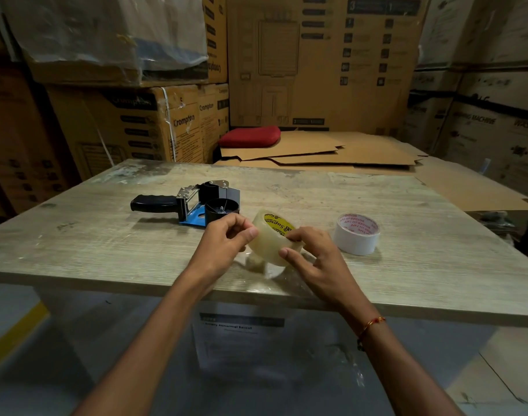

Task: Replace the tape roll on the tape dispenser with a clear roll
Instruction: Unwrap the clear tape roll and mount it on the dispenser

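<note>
– What words can be read?
– "Crompton" stands on the brown cartons [183, 121]. "Supreme" is on the yellow core of the clear roll [274, 232]. A box at right [478, 121] says "MACHINE".

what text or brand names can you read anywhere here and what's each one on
"Crompton": cardboard boxes stacked left of the table.
"Supreme", partly covered: yellow core label of the clear tape roll.
"WASHING MACHINE": box at right.
Red print ringing the white tape roll: too small to read.
Paper sheet under the table: heading blurred.
Big rear box: print unreadable.
</note>
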Tool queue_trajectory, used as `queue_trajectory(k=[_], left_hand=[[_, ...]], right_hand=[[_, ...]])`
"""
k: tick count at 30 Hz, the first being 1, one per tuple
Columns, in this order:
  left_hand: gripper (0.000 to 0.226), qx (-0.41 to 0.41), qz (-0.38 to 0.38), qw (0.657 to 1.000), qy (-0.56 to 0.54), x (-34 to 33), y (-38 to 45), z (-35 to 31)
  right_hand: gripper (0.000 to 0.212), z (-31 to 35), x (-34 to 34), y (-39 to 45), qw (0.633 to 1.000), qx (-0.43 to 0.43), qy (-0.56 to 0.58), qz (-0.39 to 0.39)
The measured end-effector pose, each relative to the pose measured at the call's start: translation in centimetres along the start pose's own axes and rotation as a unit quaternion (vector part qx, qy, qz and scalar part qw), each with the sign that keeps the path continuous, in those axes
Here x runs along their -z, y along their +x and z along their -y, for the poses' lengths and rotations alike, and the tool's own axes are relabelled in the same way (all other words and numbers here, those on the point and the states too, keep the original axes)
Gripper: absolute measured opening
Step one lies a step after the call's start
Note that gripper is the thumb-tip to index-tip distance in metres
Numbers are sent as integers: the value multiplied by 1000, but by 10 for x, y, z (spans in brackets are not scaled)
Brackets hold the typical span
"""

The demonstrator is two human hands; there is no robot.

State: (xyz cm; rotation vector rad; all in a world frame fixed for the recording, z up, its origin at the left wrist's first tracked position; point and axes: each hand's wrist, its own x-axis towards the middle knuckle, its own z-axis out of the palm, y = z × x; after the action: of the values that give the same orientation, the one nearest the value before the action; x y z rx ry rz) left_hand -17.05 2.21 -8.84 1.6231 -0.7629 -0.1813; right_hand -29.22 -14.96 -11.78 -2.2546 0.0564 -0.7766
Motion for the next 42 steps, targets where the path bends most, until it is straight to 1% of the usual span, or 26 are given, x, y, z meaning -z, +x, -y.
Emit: queue_trajectory(k=[2, 6, 8, 10, 14, 16, 19, 21, 23, 25, 28, 30, 31, 33, 34, 35, 38, 40, 42], left_hand=[[9, -18, -5, 1000, 22, -2, -1, 3], [11, -44, -53, 995, 72, -9, -2, 4], [11, -40, -65, 994, 72, -11, -3, 4], [10, -24, -59, 996, 57, -11, -3, 4], [6, 22, -17, 999, -35, -9, -3, 4], [5, 41, 8, 996, -85, -8, -3, 3], [6, 67, 47, 982, -169, -6, -4, 3], [9, 78, 63, 969, -224, -6, -4, 3], [6, 75, 59, 967, -235, -7, -4, 3], [2, 56, 34, 978, -199, -6, -3, 2], [4, 4, -9, 998, -62, -8, -6, 2], [4, -35, -48, 998, 24, -7, -12, 0], [4, -42, -81, 995, 36, -3, -14, -1], [3, -32, -150, 988, 28, 15, -15, 1], [3, -25, -172, 984, 38, 27, -15, 2], [3, -19, -177, 982, 62, 37, -17, 4], [3, -18, -137, 983, 119, 43, -24, 7], [21, -7, -89, 990, 107, 28, -26, 7], [49, 28, -24, 998, 54, 9, -21, 6]], right_hand=[[12, 0, 0, 0, 1000, 0, -13, -8], [14, -2, 1, 0, 1000, -3, -7, -16], [18, -3, 1, 1, 1000, -3, 5, -22], [23, -3, 2, 1, 999, -7, 21, -23], [26, -5, 3, 2, 997, -25, 65, -16], [24, -5, 4, 2, 994, -33, 101, -15], [15, -6, 5, 3, 990, -39, 133, -14], [13, -5, 6, 2, 989, -39, 140, -18], [14, -5, 7, 2, 989, -42, 141, -22], [15, -6, 6, 3, 989, -50, 140, -22], [23, -5, 3, 2, 991, -48, 122, -30], [21, -4, 2, 2, 995, -39, 88, -35], [18, -4, 3, 2, 995, -40, 83, -43], [15, -6, 5, 3, 990, -56, 100, -82], [17, -6, 6, 4, 987, -60, 110, -98], [19, -6, 6, 5, 986, -61, 113, -103], [21, -8, 2, 5, 994, -42, 77, -69], [26, -10, 0, 4, 996, -38, 66, -56], [31, -11, 1, 4, 996, -38, 63, -57]])
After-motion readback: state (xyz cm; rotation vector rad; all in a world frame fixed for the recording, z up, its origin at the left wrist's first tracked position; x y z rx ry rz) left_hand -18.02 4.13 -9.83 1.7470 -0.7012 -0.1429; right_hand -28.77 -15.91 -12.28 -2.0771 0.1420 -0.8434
